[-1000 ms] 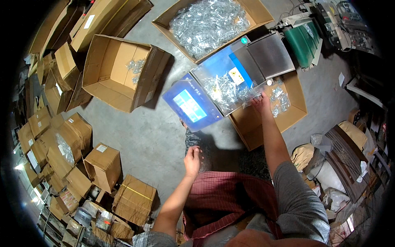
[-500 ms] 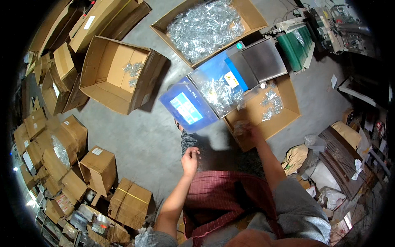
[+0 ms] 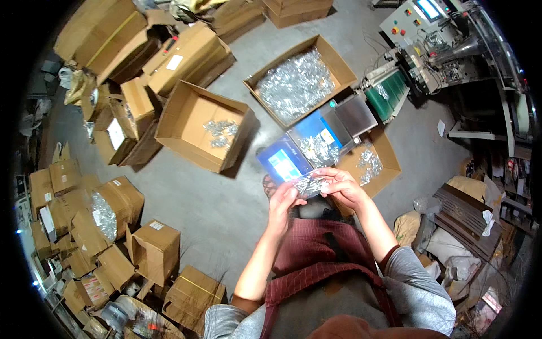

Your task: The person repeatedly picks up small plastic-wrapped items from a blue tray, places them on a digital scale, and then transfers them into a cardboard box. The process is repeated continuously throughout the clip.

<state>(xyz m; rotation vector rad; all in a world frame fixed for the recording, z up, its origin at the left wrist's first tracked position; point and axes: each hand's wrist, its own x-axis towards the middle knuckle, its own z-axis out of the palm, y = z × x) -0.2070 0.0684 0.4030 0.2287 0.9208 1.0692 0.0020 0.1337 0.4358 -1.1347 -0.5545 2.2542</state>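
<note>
Two bare hands meet in front of a seated person's chest, both pinching one small clear packet (image 3: 308, 184) of shiny metal parts. Left hand (image 3: 282, 199) grips its lower left edge with fingers curled and thumb on top; right hand (image 3: 340, 185) closes over its right end. The packet sits between the hands, held in the air above the grey floor (image 3: 226, 203) and just below a blue scale (image 3: 284, 163). Behind the scale, a tray (image 3: 316, 148) holds more clear packets, and an open box (image 3: 370, 164) to the right holds a few. Farther up, a big box (image 3: 299, 82) is full of the same packets. Another open box (image 3: 203, 133) at left has only a handful. Closed cartons (image 3: 101, 226) crowd the left side, and a green conveyor (image 3: 389, 96) stands at upper right.
</note>
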